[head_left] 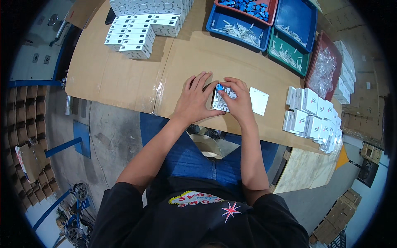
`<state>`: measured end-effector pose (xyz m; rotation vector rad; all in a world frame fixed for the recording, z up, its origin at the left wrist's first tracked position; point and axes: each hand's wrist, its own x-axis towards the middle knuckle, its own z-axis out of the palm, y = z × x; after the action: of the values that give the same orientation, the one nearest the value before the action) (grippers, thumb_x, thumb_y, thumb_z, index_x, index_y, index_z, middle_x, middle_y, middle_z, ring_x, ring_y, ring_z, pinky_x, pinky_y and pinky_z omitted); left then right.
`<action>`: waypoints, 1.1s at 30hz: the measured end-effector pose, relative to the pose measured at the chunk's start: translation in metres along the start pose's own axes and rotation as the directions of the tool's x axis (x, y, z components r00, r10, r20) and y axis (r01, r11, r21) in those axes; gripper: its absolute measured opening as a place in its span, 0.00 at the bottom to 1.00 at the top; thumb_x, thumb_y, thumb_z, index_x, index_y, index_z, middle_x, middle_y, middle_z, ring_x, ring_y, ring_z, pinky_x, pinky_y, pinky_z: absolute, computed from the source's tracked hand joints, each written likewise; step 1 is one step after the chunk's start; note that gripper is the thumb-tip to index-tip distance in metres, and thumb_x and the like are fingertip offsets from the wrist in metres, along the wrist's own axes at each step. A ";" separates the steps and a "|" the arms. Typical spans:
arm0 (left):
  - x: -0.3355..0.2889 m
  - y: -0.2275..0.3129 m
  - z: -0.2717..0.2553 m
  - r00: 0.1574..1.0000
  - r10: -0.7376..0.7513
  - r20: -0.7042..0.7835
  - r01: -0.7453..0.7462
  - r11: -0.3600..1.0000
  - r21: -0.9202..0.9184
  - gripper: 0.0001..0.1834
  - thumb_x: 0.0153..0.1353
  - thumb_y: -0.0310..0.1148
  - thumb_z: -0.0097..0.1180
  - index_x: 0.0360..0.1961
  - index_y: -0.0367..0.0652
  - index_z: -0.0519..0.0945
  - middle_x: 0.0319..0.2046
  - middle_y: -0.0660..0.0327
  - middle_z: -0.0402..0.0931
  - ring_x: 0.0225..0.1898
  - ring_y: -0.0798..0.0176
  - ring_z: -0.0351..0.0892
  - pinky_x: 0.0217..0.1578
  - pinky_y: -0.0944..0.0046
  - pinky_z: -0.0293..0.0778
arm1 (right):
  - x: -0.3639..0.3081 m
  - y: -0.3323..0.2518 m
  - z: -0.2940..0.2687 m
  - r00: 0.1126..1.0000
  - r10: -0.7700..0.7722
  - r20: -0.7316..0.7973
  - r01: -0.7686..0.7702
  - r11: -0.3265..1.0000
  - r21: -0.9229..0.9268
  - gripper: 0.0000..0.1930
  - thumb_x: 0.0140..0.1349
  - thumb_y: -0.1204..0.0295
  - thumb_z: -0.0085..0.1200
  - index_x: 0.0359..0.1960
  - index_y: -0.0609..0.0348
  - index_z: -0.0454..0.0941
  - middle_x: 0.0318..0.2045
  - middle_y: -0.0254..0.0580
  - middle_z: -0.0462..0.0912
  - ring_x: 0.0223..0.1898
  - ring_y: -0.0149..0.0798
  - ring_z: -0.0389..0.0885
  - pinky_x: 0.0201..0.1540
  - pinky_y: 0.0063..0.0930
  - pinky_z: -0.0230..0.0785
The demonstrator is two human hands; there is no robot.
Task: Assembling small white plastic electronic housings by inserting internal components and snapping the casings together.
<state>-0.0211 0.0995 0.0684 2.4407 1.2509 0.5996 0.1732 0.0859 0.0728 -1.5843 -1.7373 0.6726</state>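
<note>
In front of me on the cardboard-covered table lies a small open box [220, 104] packed with white and grey pieces. My left hand [194, 98] braces its left side, thumb at the near edge and index finger at the far edge, the other fingers spread. From the right, my right hand [239, 99] reaches over the box with thumb and index finger bent round a small blue piece [220, 87] at its far left corner. My fingers partly cover the contents. A flat white card or lid [259, 101] lies just right of my right hand.
White patterned boxes [136, 35] are stacked at the far left. Blue trays [231, 39], a red tray [273, 10] and a green tray [300, 68] hold small parts. A dark red tray [318, 89] contains clear plastic pieces. Small white boxes [312, 120] stand at the right edge.
</note>
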 end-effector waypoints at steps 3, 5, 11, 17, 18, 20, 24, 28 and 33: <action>0.000 0.000 0.000 1.000 -0.009 0.026 0.008 1.000 0.005 0.52 0.48 0.70 0.66 0.68 0.47 0.71 0.71 0.49 0.63 0.76 0.47 0.55 0.74 0.42 0.50 | 0.000 0.001 0.000 1.000 -0.004 -0.002 0.004 1.000 -0.007 0.14 0.57 0.74 0.68 0.46 0.59 0.86 0.53 0.43 0.84 0.58 0.48 0.78 0.61 0.38 0.69; 0.001 0.000 0.000 1.000 -0.009 0.021 0.009 1.000 0.011 0.52 0.48 0.70 0.66 0.68 0.47 0.70 0.71 0.49 0.63 0.76 0.47 0.55 0.74 0.42 0.50 | 0.000 0.001 0.001 1.000 -0.004 -0.004 0.004 1.000 -0.006 0.14 0.57 0.74 0.68 0.46 0.59 0.86 0.53 0.44 0.84 0.58 0.48 0.78 0.61 0.38 0.69; 0.001 0.001 -0.001 1.000 -0.011 0.021 0.010 1.000 0.014 0.52 0.48 0.70 0.66 0.68 0.47 0.71 0.71 0.49 0.62 0.76 0.48 0.55 0.74 0.43 0.49 | 0.000 0.003 0.002 1.000 -0.002 -0.012 0.002 1.000 0.007 0.14 0.56 0.73 0.68 0.45 0.59 0.86 0.53 0.43 0.83 0.58 0.49 0.78 0.61 0.39 0.69; 0.001 0.001 -0.001 1.000 -0.016 0.013 0.017 1.000 -0.007 0.52 0.47 0.68 0.69 0.68 0.47 0.71 0.71 0.49 0.62 0.76 0.48 0.56 0.74 0.42 0.50 | 0.000 0.002 0.003 1.000 0.011 -0.022 -0.011 1.000 0.012 0.14 0.56 0.72 0.68 0.44 0.58 0.86 0.53 0.41 0.83 0.58 0.49 0.77 0.61 0.40 0.69; 0.001 0.001 -0.001 1.000 -0.019 0.004 0.019 1.000 -0.021 0.53 0.45 0.67 0.71 0.68 0.48 0.72 0.71 0.50 0.62 0.76 0.47 0.56 0.74 0.41 0.51 | 0.000 0.002 0.003 1.000 0.014 -0.023 -0.014 1.000 0.018 0.14 0.55 0.72 0.68 0.44 0.58 0.86 0.53 0.41 0.83 0.58 0.49 0.77 0.61 0.40 0.69; 0.001 0.001 -0.001 1.000 -0.018 0.007 0.018 1.000 -0.020 0.53 0.45 0.67 0.71 0.68 0.48 0.72 0.71 0.50 0.62 0.76 0.47 0.56 0.74 0.41 0.51 | 0.000 0.003 0.003 1.000 0.015 -0.021 -0.015 1.000 0.011 0.14 0.55 0.72 0.68 0.44 0.57 0.87 0.53 0.41 0.83 0.58 0.49 0.77 0.61 0.40 0.69; 0.000 0.001 0.000 1.000 -0.020 0.002 0.020 1.000 -0.016 0.53 0.45 0.67 0.71 0.68 0.48 0.72 0.71 0.50 0.62 0.76 0.47 0.56 0.74 0.41 0.51 | 0.002 0.001 0.002 0.999 0.044 -0.005 -0.044 0.999 0.001 0.13 0.55 0.71 0.68 0.43 0.57 0.87 0.52 0.41 0.83 0.58 0.49 0.77 0.61 0.40 0.69; 0.000 0.001 0.000 1.000 -0.021 0.010 0.021 1.000 -0.014 0.53 0.45 0.67 0.71 0.68 0.48 0.72 0.71 0.50 0.62 0.76 0.47 0.56 0.74 0.41 0.50 | 0.002 0.003 0.003 0.999 0.037 -0.009 -0.037 0.999 -0.008 0.13 0.55 0.71 0.68 0.43 0.57 0.87 0.52 0.40 0.83 0.57 0.48 0.77 0.60 0.40 0.70; 0.001 0.000 0.000 0.999 -0.026 0.028 0.026 1.000 -0.003 0.54 0.45 0.68 0.70 0.68 0.48 0.71 0.71 0.50 0.62 0.76 0.47 0.56 0.74 0.41 0.50 | 0.002 0.001 0.003 0.999 0.045 -0.003 -0.045 0.999 -0.026 0.13 0.56 0.71 0.68 0.43 0.57 0.87 0.52 0.40 0.83 0.57 0.48 0.78 0.60 0.39 0.70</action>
<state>-0.0208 0.1002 0.0684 2.4179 1.2670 0.5582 0.1719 0.0883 0.0706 -1.6459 -1.7192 0.6725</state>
